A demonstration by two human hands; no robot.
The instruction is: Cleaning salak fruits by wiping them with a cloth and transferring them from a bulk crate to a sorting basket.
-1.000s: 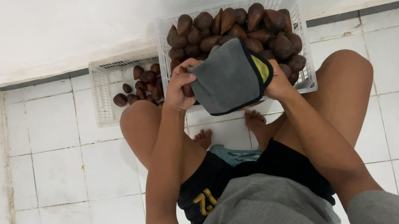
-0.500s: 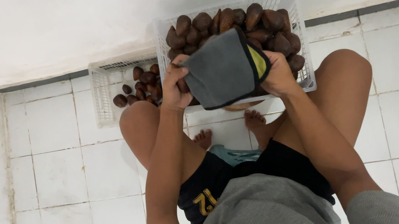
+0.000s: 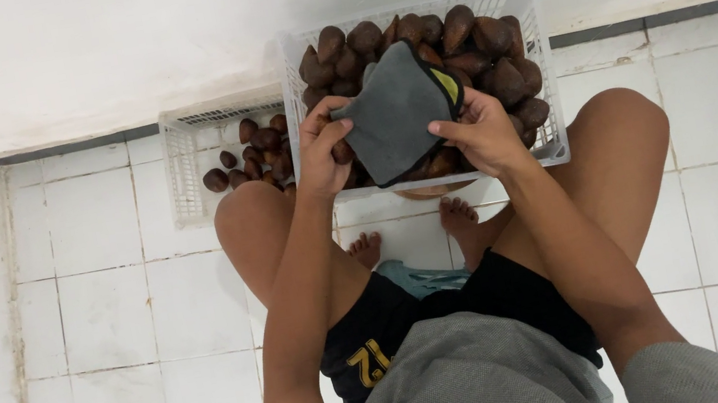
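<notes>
Both hands hold a grey cloth [image 3: 398,112] over the full crate [image 3: 542,74] of brown fruit [image 3: 488,44]. The left hand [image 3: 322,154] pinches its left corner, the right hand [image 3: 479,133] its lower right edge; the cloth's length tilts up-right between them.

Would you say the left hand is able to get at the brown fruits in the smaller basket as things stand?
Probably yes: the left hand holds the grey cloth beside the smaller basket, whose top is open, though it would have to let go first.
</notes>
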